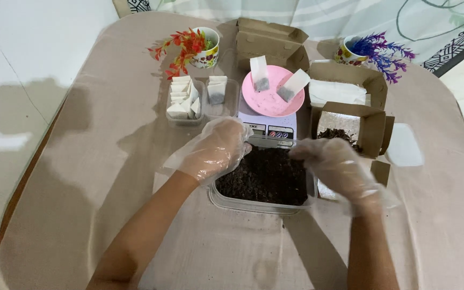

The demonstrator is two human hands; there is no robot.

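Observation:
Both my hands wear thin clear plastic gloves. My left hand [217, 147] rests on the left rim of a clear plastic tub [259, 204] filled with dark loose tea, fingers curled toward the contents. My right hand [336, 166] hovers at the tub's right rim, fingers bent down near the tea; whether it pinches any is unclear. Behind the tub stands a small kitchen scale [268, 127] carrying a pink plate [272, 104] with two white filter bags, each holding a little tea.
A clear tray of empty white filter bags [183, 99] and another clear container [221, 96] sit left of the scale. Open cardboard boxes [350, 107] stand to the right and behind. Two cups with artificial flowers [202, 47] [361, 51] stand at the table's far edge.

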